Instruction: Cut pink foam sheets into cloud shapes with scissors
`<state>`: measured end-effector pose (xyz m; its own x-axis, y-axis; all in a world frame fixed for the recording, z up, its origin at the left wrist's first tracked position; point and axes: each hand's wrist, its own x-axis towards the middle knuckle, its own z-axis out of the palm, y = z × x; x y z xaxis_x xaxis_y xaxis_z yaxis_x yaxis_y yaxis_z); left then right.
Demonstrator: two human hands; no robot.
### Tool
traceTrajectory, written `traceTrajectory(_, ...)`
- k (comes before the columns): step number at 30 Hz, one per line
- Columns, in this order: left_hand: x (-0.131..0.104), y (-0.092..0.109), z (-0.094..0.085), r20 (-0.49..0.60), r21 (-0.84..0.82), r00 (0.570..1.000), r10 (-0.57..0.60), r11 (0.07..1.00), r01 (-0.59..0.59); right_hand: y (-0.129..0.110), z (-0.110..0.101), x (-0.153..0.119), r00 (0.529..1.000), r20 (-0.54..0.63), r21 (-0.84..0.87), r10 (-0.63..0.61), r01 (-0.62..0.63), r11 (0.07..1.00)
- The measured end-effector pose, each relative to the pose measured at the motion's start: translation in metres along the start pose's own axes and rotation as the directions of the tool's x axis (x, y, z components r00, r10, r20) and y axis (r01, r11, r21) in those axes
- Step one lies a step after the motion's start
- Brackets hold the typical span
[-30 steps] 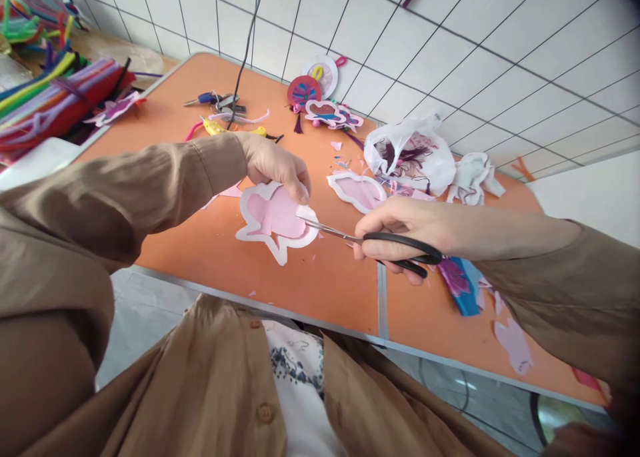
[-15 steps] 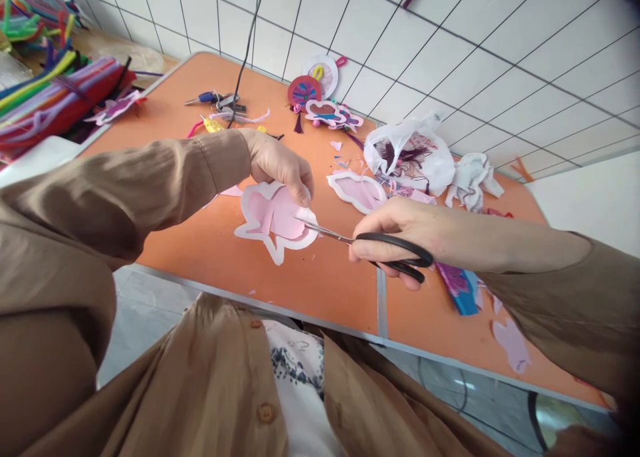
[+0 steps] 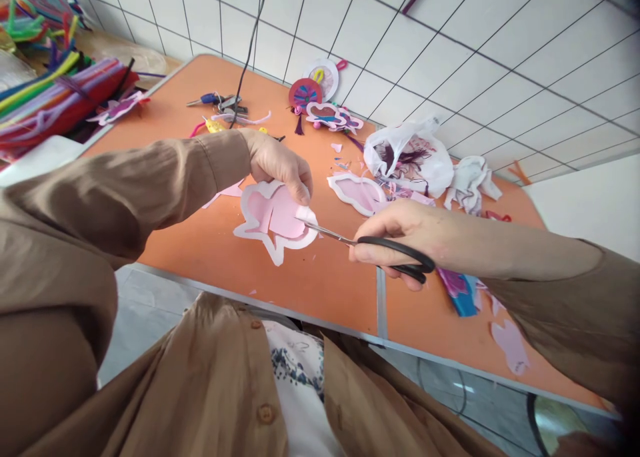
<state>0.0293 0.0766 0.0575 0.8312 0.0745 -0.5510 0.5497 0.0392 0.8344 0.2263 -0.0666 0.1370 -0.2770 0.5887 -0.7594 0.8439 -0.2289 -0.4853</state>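
My left hand (image 3: 286, 167) pinches the upper right edge of a pink paper cut-out (image 3: 257, 210) with a white border, held over the orange table. A slit and a gap run through its pink middle. In my right hand (image 3: 395, 234) is a pair of scissors (image 3: 395, 244) with black handles, my fingers closed in the loops. The blades point left and lie at the cut-out's right side, against the pink part. They look nearly closed. Behind my right hand lies a second pink cut-out (image 3: 357, 192) with a white border.
On the orange table (image 3: 310, 290) are a white plastic bag (image 3: 435, 167), crumpled white cloth or paper (image 3: 470, 182), keys (image 3: 230, 102) and round ornaments (image 3: 305, 94). Paper scraps (image 3: 510, 346) lie at the right. Colourful pipe cleaners (image 3: 65, 94) are heaped at the left. A black cable (image 3: 250, 37) hangs behind.
The scissor handles have come closer together as my right hand closes slightly. My left hand and the pink cut-out stay almost where they were.
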Motion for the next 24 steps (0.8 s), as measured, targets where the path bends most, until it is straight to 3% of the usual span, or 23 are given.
traceTrajectory(10, 0.002, -0.005, -0.006, 0.016, 0.011, 1.000, 0.005, 1.000, -0.006, -0.003, 0.007, -0.004, 0.999, -0.037, 0.024, -0.003, 0.004, 1.000)
traceTrajectory(15, 0.004, -0.005, -0.006, 0.039, 0.012, 0.999, -0.026, 1.000, 0.025, -0.001, 0.007, 0.000, 1.000, -0.016, -0.019, 0.015, -0.015, 1.000)
traceTrajectory(24, 0.009, -0.009, -0.012, 0.080, 0.030, 0.997, 0.017, 0.999, -0.019, -0.011, 0.001, 0.001, 0.999, -0.011, -0.169, 0.051, -0.052, 0.984)
